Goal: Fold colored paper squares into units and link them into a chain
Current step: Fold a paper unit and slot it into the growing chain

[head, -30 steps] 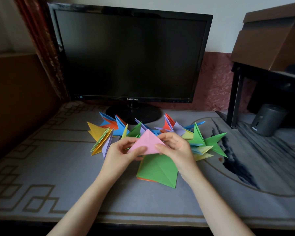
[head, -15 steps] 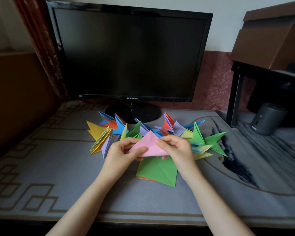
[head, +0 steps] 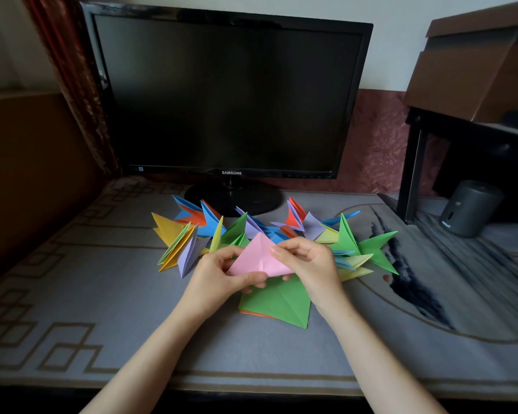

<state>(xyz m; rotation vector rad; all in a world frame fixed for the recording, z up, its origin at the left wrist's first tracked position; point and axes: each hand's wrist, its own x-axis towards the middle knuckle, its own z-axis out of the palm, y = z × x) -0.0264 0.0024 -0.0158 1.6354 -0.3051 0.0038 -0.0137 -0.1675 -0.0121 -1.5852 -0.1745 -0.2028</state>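
Note:
A pink paper (head: pixel 256 256), folded into a triangle with its tip pointing away from me, is held above the table between both hands. My left hand (head: pixel 219 277) pinches its lower left edge with thumb and fingers. My right hand (head: pixel 310 262) pinches its right side near the upper edge. Under the hands lies a flat green paper (head: pixel 277 303) with an orange sheet showing beneath its left edge. Behind them a chain of linked folded units (head: pixel 210 227) in yellow, purple, blue, orange and green curves from left to right, ending in green points (head: pixel 368 249).
A dark monitor (head: pixel 228 94) on a round stand rises right behind the chain. A black shelf frame (head: pixel 413 162) with a cardboard box (head: pixel 476 64) and a grey cylinder (head: pixel 468 209) stands at the right. The grey patterned table cover (head: pixel 102 294) reaches the front edge.
The pink triangle has tilted a little, its left corner lower in my left hand. My right fingers have shifted up along its right edge. The papers on the table have not moved.

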